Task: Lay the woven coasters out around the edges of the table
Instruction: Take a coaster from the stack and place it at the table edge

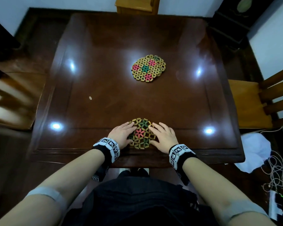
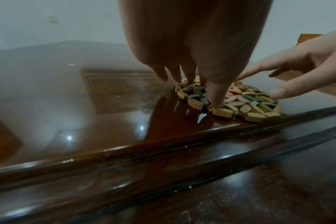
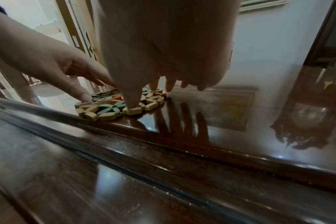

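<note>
A dark polished wooden table (image 1: 104, 62) fills the head view, and one woven coaster (image 1: 141, 133) lies flat at its 6 o'clock edge, just inside the raised rim nearest the person. It is made of tan oval beads with a pink flower at its middle and green flowers around it. The left hand (image 1: 122, 136) rests on the coaster's 9 o'clock side, fingers straight and spread, fingertips and thumb (image 2: 217, 94) pressing down on the beads; nothing is curled round it. The right hand (image 1: 164, 137) does the same on the 3 o'clock side, thumb (image 3: 131, 98) planted on an edge bead, fingers extended over the far rim. Both hands are flat and relaxed, touching rather than gripping.

Near the table's centre, slightly toward 1 o'clock, sits a small stack of coasters (image 1: 148, 68), the top one shifted so another's edge shows beneath it at 3 o'clock; how many are stacked cannot be told. A small pale speck (image 1: 90, 98) lies on the table toward 9 o'clock.

Both wrists wear black bands with white coded markers (image 1: 110, 145). A wooden chair (image 1: 258, 101) stands at the table's 3 o'clock side, another chair (image 1: 10, 101) at 9 o'clock, blurred. On the floor at 4 o'clock lie a white cloth (image 1: 255, 154) and a tangle of cords (image 1: 278, 175).
</note>
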Available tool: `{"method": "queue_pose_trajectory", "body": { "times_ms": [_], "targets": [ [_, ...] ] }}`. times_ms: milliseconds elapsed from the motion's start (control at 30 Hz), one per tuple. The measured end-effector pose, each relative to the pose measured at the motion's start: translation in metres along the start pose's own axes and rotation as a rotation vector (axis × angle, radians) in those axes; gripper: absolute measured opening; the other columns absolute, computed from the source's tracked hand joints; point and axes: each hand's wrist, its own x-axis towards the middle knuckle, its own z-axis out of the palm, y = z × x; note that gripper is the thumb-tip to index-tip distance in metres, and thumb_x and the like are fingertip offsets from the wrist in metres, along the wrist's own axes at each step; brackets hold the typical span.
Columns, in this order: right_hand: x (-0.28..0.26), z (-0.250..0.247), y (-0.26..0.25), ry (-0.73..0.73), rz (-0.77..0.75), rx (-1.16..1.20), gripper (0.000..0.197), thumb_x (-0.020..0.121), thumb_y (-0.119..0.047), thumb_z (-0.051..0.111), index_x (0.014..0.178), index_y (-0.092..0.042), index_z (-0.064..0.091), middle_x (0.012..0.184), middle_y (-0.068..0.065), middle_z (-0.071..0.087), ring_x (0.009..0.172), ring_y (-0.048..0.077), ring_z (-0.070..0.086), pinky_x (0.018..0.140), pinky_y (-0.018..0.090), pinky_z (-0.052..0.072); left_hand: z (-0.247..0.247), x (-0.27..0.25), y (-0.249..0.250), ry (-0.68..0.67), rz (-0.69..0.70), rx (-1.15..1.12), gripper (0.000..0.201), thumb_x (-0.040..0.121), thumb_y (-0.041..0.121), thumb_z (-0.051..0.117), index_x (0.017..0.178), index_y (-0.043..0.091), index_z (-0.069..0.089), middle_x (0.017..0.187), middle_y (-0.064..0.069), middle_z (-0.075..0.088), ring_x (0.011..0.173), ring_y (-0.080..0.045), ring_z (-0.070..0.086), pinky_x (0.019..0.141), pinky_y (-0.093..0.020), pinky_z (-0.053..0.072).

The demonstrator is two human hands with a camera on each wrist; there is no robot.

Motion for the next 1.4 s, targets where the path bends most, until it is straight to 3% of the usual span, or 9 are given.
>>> {"method": "queue_pose_trajectory", "body": {
  "times_ms": [667, 800, 900, 1000, 1100, 1400],
  "targets": [
    [0.004, 0.006, -0.003, 0.034, 0.043, 0.041, 0.061, 0.094, -0.039, 0.052, 0.148, -0.033, 0.024, 0.16, -0.009, 0.017, 0.147, 0.016, 0.01, 0.116, 0.043, 0.016, 0.0, 0.005, 0.002, -0.05, 0.006, -0.005, 0.069, 0.093, 0.028, 0.054, 0.151, 0.023, 0.017, 0.162, 0.001, 0.009, 0.149, -0.018, 0.005, 0.122, -0.036, 0.011],
    [0.002, 0.007, -0.005, 0.046, 0.052, 0.045, 0.063, 0.094, -0.04, 0.05, 0.149, -0.033, 0.021, 0.16, -0.008, 0.017, 0.147, 0.017, 0.012, 0.116, 0.043, 0.019, 0.003, 0.002, -0.001, 0.009, 0.024, -0.002, 0.069, 0.093, 0.03, 0.053, 0.151, 0.024, 0.016, 0.161, 0.001, 0.01, 0.149, -0.019, 0.004, 0.121, -0.037, 0.008],
    [-0.005, 0.005, -0.002, 0.117, 0.077, 0.116, 0.066, 0.094, -0.038, 0.051, 0.15, -0.032, 0.017, 0.158, -0.006, 0.023, 0.145, 0.019, 0.02, 0.115, 0.041, 0.023, 0.006, -0.005, -0.01, 0.165, -0.019, -0.139, 0.065, 0.092, 0.031, 0.053, 0.149, 0.024, 0.025, 0.159, 0.001, 0.02, 0.148, -0.019, 0.013, 0.121, -0.037, 0.014],
    [-0.015, 0.004, 0.011, 0.168, 0.145, 0.152, 0.062, 0.095, -0.035, 0.051, 0.149, -0.03, 0.021, 0.156, -0.003, 0.029, 0.142, 0.02, 0.026, 0.114, 0.04, 0.027, 0.007, -0.011, -0.029, 0.293, -0.169, -0.271, 0.054, 0.091, 0.025, 0.051, 0.144, 0.02, 0.037, 0.154, -0.001, 0.034, 0.145, -0.021, 0.025, 0.12, -0.034, 0.019],
    [-0.022, 0.004, 0.023, 0.141, 0.22, 0.14, 0.058, 0.095, -0.033, 0.049, 0.148, -0.03, 0.025, 0.155, -0.003, 0.03, 0.142, 0.02, 0.026, 0.113, 0.041, 0.027, 0.003, -0.016, -0.046, 0.289, -0.259, -0.313, 0.05, 0.091, 0.02, 0.048, 0.141, 0.019, 0.043, 0.15, -0.001, 0.041, 0.142, -0.022, 0.031, 0.118, -0.035, 0.022],
    [-0.013, -0.018, 0.028, 0.076, 0.234, 0.167, 0.046, 0.097, -0.03, 0.044, 0.143, -0.032, 0.038, 0.153, -0.005, 0.033, 0.137, 0.023, 0.032, 0.11, 0.042, 0.029, -0.035, 0.002, -0.058, 0.244, -0.197, -0.318, 0.041, 0.093, 0.021, 0.045, 0.134, 0.02, 0.049, 0.142, -0.003, 0.05, 0.136, -0.024, 0.037, 0.111, -0.038, 0.033]
  ]
}}
